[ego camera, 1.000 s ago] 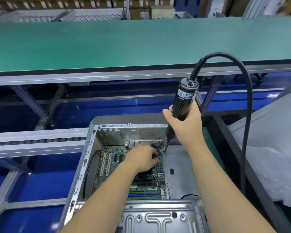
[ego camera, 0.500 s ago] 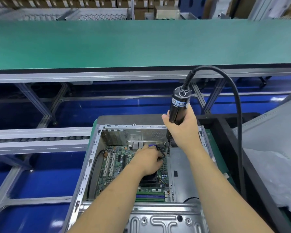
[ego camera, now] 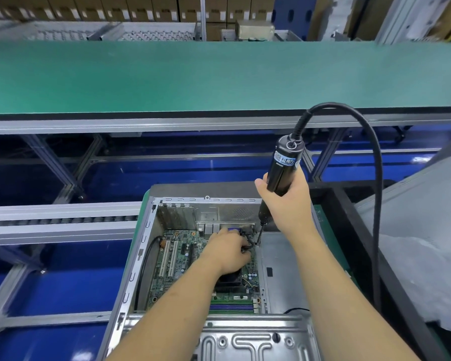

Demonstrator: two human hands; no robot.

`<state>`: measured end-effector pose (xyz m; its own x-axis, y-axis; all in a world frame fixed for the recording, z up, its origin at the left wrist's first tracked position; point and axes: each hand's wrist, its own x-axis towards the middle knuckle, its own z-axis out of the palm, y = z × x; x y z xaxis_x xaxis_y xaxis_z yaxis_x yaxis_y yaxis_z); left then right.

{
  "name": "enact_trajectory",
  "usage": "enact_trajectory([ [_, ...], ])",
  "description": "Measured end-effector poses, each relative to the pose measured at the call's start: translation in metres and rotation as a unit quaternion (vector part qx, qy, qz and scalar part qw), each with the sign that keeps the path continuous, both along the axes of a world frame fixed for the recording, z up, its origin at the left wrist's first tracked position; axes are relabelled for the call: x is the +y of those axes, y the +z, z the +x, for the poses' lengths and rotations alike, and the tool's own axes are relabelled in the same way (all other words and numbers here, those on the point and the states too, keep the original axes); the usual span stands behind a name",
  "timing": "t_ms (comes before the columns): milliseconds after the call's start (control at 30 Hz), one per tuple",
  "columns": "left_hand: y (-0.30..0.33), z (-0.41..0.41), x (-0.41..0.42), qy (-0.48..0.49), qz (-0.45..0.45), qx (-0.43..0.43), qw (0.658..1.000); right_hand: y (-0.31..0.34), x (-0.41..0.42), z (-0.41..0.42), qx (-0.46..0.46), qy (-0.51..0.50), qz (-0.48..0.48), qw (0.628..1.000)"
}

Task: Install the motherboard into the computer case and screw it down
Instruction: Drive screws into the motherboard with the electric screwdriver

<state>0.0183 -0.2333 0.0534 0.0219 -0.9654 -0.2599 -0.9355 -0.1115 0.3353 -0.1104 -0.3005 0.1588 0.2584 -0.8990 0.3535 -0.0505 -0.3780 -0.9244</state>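
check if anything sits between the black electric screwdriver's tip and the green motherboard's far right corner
Nothing visible blocks it. The black electric screwdriver in the right hand points down at the green motherboard corner; the left hand holds black cables just left.

Was a factory assembly line for computers. Shown by a long green conveyor belt (ego camera: 219,74) running across on an aluminium frame (ego camera: 167,125), with a roller track (ego camera: 63,221) lower down at the left. Behind it, stacked rows of cardboard boxes (ego camera: 141,7), labelled alike. In the foreground, an open computer case (ego camera: 141,256) with its motherboard (ego camera: 182,254) lying inside, and a corded electric screwdriver (ego camera: 281,170) of the production-line kind, its cable (ego camera: 372,178) looping over. Blue floor (ego camera: 76,282) beneath the frames; white foam packing sheet (ego camera: 414,269) at the right.
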Motion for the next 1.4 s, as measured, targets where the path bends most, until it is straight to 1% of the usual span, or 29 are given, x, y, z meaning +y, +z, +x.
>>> enact_trajectory([
  [233, -0.003, -0.001, 0.001, 0.043, -0.028, 0.042, 0.998, 0.016, 0.004, -0.006, -0.016, -0.003, -0.007, 1.0],
  [400, -0.003, -0.003, 0.002, 0.011, -0.001, -0.016, 1.0, 0.013, 0.006, -0.004, -0.014, 0.009, -0.001, 1.0],
  [500, -0.003, -0.003, 0.002, 0.006, 0.027, -0.029, 0.999, 0.005, 0.005, -0.001, -0.019, 0.006, 0.006, 1.0],
  [600, -0.004, -0.002, 0.002, 0.006, 0.045, -0.021, 0.999, -0.001, 0.003, 0.002, -0.018, 0.004, 0.006, 1.0],
  [833, -0.004, -0.001, 0.001, 0.014, 0.043, 0.002, 0.999, -0.009, -0.002, 0.003, -0.005, -0.001, 0.01, 1.0],
  [1100, -0.004, -0.001, 0.002, 0.022, 0.036, 0.018, 0.999, -0.001, -0.002, 0.0, -0.005, -0.009, 0.001, 1.0],
  [1267, -0.004, -0.002, 0.001, 0.038, 0.034, 0.042, 0.998, 0.007, 0.004, -0.005, -0.015, -0.014, 0.0, 1.0],
  [1400, -0.001, -0.005, 0.002, 0.05, 0.025, 0.038, 0.998, 0.015, 0.007, -0.007, -0.02, -0.003, -0.006, 1.0],
])
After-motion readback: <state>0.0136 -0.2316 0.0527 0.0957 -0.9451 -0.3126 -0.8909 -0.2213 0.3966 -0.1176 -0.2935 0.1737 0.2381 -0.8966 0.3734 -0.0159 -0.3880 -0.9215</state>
